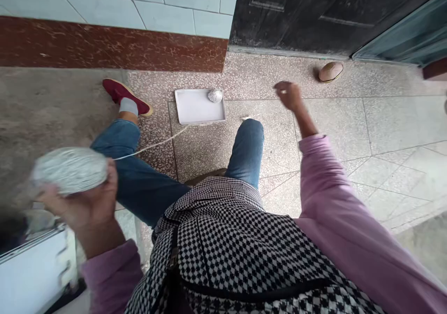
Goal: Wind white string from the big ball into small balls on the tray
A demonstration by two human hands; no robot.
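Observation:
My left hand [91,201] is wrapped round a large ball of white string [71,170], held up at the left and a little blurred. From the ball a strand of string [157,144] runs right across my leg to the near edge of a shallow white tray [195,111] on the floor. Inside the tray, at its far right, sits a small silvery-white ball [215,95]. My right hand [290,96] hangs over the floor right of the tray, thumb and fingers curled together in a pinch. Whatever lies between those fingertips is too small to make out.
A brownish rounded object [330,71] rests on the floor by the dark door [293,16]. A tiled wall [115,2] rises beyond the tray. At lower left stands a white box-like object [35,272]. My knee [249,132] is right of the tray.

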